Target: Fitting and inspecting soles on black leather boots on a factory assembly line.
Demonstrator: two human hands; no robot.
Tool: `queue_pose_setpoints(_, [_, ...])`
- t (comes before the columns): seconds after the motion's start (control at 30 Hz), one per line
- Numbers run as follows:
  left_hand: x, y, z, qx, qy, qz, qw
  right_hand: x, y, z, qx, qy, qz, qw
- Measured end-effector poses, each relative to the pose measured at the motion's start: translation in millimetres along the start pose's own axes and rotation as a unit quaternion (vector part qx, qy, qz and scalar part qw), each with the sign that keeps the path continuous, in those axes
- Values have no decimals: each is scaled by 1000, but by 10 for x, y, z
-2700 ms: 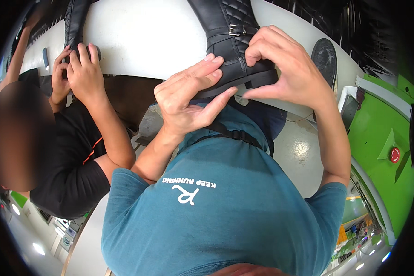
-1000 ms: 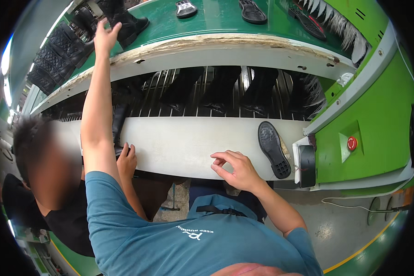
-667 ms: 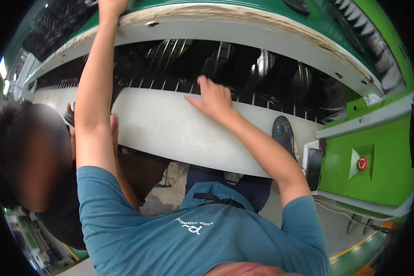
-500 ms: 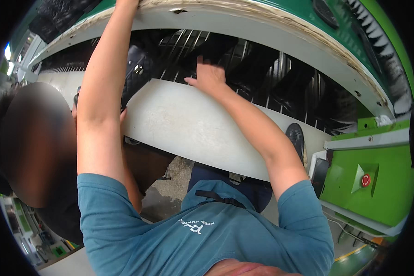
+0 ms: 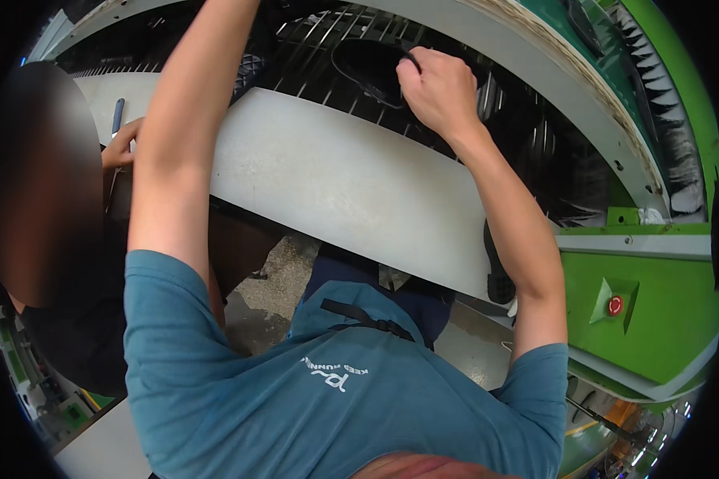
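My right hand is closed on the edge of a black shoe, which lies on the metal bars inside the machine's opening. My left forearm reaches up past the top edge of the picture, so the left hand is out of sight. Beside that forearm a black quilted piece shows at the edge of the white ledge. Another dark shoe stands at the ledge's right end, partly behind my right arm.
A co-worker sits close on my left, a hand by a blue-handled tool on the ledge. The machine's pale curved rim arches over the bars. At right is a green panel with a red stop button.
My right hand has moved right from above the bars and closed on the black shoe. The left hand has passed out of view at the top. The co-worker's hand now shows more fully.
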State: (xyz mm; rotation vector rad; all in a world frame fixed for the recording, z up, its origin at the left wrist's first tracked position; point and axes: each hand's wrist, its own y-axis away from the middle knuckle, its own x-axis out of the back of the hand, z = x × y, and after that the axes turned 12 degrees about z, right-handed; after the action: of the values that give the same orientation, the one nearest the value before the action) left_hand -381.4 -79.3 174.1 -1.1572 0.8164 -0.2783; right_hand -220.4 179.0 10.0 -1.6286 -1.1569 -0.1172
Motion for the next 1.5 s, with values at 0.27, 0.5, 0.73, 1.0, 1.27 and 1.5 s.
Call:
queue_pose_setpoints(0.27, [1870,669,2238,183,241,-200,932,1434,268,-831,-130,-211,-22,969])
queue_pose_setpoints(0.5, [2226,654,2866,271,257,-430,822,2250,1252,-987,-297,-268,-95,912])
queue_pose_setpoints(0.73, [2277,505,3195,232,264,-514,783,2448,1600,-981,-343,-305,-55,887])
queue_pose_setpoints(1.0, [2431,609,3273,326,369,-483,724,2580,1585,-892,-349,-278,-117,887])
queue_pose_setpoints(1.27, [2543,1165,2903,207,526,-394,724,2545,1580,-923,-372,-321,-140,859])
queue_pose_setpoints(1.5, [2588,732,3176,348,440,-452,693,2344,1471,-840,-422,-469,-215,745])
